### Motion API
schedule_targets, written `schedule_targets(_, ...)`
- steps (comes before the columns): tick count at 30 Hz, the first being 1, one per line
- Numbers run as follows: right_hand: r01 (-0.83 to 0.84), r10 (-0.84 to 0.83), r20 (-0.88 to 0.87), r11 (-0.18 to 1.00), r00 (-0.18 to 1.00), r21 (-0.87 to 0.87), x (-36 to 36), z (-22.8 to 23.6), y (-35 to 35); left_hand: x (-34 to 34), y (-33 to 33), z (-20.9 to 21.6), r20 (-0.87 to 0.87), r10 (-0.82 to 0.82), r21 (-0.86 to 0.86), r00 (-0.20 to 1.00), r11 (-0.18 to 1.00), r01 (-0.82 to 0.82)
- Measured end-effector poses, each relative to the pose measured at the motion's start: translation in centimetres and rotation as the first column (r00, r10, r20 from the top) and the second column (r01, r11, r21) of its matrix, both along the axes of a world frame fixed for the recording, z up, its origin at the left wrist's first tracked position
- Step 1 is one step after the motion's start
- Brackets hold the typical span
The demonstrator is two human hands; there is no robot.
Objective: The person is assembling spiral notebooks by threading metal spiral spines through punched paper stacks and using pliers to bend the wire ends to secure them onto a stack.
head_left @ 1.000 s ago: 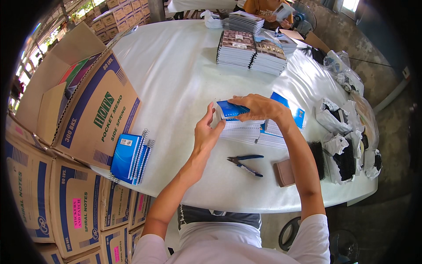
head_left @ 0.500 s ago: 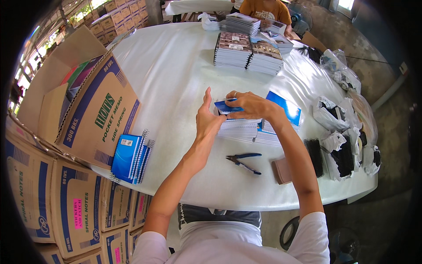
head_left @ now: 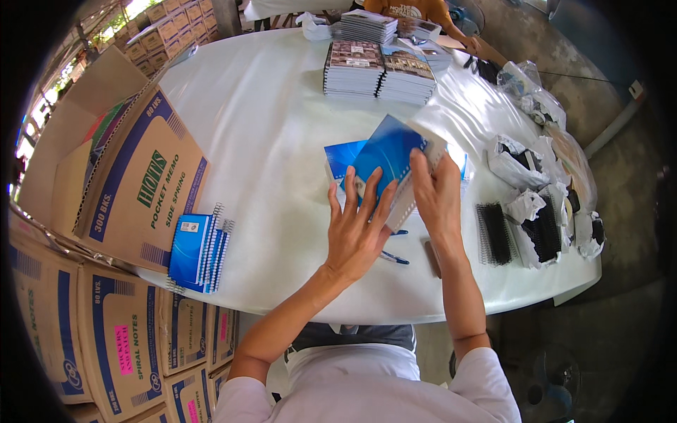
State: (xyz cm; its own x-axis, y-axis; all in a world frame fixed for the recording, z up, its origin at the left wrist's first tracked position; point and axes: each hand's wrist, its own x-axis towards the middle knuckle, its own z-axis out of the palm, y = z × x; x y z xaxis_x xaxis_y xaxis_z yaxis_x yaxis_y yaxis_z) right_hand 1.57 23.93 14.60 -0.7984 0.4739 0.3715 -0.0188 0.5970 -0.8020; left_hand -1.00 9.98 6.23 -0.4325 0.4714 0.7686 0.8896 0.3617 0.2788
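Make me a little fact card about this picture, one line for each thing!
Right hand: holding a blue-covered pad
Left hand: fingers spread on the pad's cover
Pad: raised and tilted, small holes along one edge
Pliers: on the table, partly hidden
Left side: blue spiral notebooks beside a cardboard box
Right side: black coils, some in white wrapping
Far side: stacked books

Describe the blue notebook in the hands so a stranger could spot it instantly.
Start at the white table; over it are the left hand and right hand. Between them is the blue notebook. Unlike the spiral-bound notebooks beside the open carton, its punched edge shows no coil.
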Motion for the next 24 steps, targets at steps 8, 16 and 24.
schedule_targets(8, -0.357, 0.342, -0.107, 0.905, 0.934, -0.230, 8.5, -9.0, 1.2, 0.2, -8.6, -0.9, 0.706, -0.468, 0.282, 0.531, 0.874, 0.395)
schedule_targets(16, -0.383, 0.400, -0.095, 0.739, 0.911, -0.554, 8.1, -17.0, -4.1, 0.8, -9.5, -7.0, 0.756, -0.620, 0.573, 0.209, 0.782, 0.245)
schedule_targets(24, -0.338, 0.360, -0.055, 0.802, 0.931, -0.492, 9.0, -17.3, -5.9, 1.9, -9.6, -6.6, 0.750, -0.568, 0.539, 0.339, 0.822, 0.183)
